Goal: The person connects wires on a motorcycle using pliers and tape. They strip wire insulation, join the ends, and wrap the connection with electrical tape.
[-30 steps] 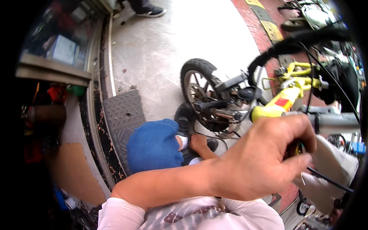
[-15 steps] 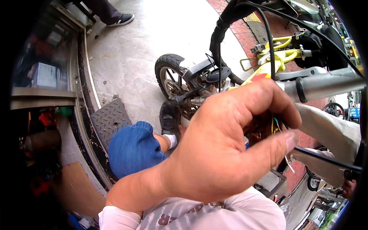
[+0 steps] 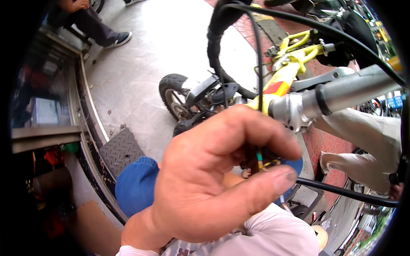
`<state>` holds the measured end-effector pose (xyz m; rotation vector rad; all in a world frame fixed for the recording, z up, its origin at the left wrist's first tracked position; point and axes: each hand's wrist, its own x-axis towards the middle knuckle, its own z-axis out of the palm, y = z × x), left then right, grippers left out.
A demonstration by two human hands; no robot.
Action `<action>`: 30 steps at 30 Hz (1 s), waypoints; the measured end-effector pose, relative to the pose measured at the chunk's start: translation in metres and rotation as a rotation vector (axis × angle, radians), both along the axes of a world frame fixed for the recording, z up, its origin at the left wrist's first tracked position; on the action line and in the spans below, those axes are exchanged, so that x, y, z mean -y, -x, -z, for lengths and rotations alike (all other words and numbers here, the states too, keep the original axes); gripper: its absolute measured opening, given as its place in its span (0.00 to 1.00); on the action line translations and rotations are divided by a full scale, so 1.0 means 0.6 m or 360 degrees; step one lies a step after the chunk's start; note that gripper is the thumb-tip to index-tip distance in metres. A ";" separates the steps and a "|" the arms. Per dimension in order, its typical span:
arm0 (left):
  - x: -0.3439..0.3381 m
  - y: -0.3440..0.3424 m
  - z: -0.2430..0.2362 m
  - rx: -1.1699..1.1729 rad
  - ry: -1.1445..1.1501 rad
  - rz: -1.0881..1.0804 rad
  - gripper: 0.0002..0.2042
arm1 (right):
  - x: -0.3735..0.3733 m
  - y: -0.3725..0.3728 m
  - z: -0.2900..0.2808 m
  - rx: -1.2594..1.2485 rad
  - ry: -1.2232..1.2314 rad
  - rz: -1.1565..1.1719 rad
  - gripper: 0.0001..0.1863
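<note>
My left hand (image 3: 200,187) fills the lower middle, its fingers curled around thin coloured wires (image 3: 259,155) with bare, pale ends. A black cable (image 3: 341,192) runs from there to the right. Just above my fingers is a silver tube (image 3: 354,87) with a black band, joined to a yellow bike frame (image 3: 282,81). Black cables (image 3: 259,59) loop down toward my hand. Behind my left hand shows a patch of skin, probably my right hand (image 3: 232,180); its fingers are mostly hidden.
A wheel (image 3: 168,94) lies beyond on the pale floor. A metal plate (image 3: 119,151) adjoins the glass doorway (image 3: 47,106) at left. A person's dark-trousered leg (image 3: 98,30) is at top left, another person's light trousers (image 3: 363,145) at right, parked vehicles (image 3: 346,30) behind.
My left hand has shifted left in the picture, still around the wires. The view has moved, showing more of the person at top left and more of the silver tube.
</note>
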<state>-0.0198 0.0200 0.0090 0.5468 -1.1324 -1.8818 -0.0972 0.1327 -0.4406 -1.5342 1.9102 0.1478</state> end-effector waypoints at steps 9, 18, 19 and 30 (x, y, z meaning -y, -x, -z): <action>-0.006 0.020 -0.003 -0.0055 -0.0211 -0.0099 0.16 | 0.009 0.003 0.002 0.0018 -0.0011 0.0059 0.11; -0.016 0.015 -0.026 -0.0001 -0.0215 -0.0153 0.16 | 0.018 -0.012 -0.028 0.0095 0.0035 0.0047 0.11; -0.016 0.012 -0.024 0.0002 -0.0215 -0.0119 0.16 | 0.021 -0.007 -0.030 0.0111 0.0049 0.0063 0.11; -0.026 0.019 -0.010 -0.0316 -0.0091 0.0119 0.14 | -0.066 0.077 -0.309 0.1516 -0.0214 0.0513 0.08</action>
